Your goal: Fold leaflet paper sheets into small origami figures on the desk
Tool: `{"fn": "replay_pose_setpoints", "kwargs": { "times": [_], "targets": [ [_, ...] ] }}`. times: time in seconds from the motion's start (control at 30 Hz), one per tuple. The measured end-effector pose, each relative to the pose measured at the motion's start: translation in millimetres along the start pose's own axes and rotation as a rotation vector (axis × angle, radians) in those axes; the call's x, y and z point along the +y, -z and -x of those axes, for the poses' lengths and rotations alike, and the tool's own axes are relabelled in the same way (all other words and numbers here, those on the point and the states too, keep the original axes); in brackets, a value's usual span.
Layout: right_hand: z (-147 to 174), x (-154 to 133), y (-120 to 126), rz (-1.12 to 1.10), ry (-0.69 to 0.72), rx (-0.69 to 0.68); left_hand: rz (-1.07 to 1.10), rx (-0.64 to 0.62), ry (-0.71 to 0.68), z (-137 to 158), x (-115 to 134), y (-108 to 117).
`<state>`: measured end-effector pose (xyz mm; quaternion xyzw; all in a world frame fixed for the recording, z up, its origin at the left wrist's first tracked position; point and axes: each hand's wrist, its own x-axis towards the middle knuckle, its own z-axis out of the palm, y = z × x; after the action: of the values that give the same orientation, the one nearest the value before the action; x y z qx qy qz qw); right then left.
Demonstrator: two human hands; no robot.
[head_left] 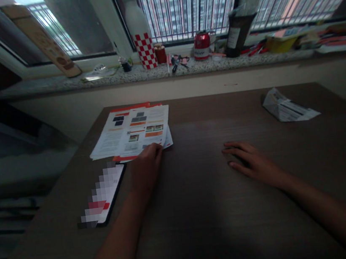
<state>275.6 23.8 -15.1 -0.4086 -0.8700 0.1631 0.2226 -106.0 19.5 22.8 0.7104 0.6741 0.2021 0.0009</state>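
My left hand (146,167) is closed at the front right corner of a loose stack of printed sheets (123,138), its fingertips pinching the edge of the top sheet. The sheets carry text, small pictures and orange bars, and they overlap unevenly. Part of that corner is covered by my fingers. My right hand (249,162) lies on the brown table (203,210) with its fingers apart, holding nothing. Left of my left wrist lies a phone (109,193) with a lit screen, partly blurred out. A folded piece of printed paper (286,106) rests at the far right, beyond my right hand.
Along the stone windowsill (90,81) behind the table stand a tall white bottle (143,35) with red checks, a red can (202,47), a dark bag (237,34) and a leaning cardboard piece (42,40). Assorted packets (282,43) lie at its right end.
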Motion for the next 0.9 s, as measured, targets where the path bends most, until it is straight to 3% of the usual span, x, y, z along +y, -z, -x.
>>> {"fn": "replay_pose_setpoints", "kwargs": {
  "times": [0.23, 0.53, 0.67, 0.77, 0.9],
  "targets": [
    [-0.6, -2.2, 0.1, -0.005, -0.007, 0.001, 0.171, -0.100, -0.239, 20.1, 30.5, -6.7],
    [-0.7, -13.4, 5.6, -0.020, 0.012, 0.051, 0.299, -0.282, -0.618, 33.7, 48.4, -19.4],
    [0.7, -20.0, 3.0, -0.011, 0.082, -0.023, 0.352, -0.381, -0.703, 37.8, 54.5, -17.6],
    [1.6, -25.6, -2.0, 0.014, 0.153, -0.104, 0.426, -0.397, -0.652, 36.0, 55.5, -15.6],
    [1.8, -30.0, -6.0, 0.031, 0.219, -0.203, 0.299, -0.115, -0.240, 21.9, 39.5, -6.5]
  ]
}}
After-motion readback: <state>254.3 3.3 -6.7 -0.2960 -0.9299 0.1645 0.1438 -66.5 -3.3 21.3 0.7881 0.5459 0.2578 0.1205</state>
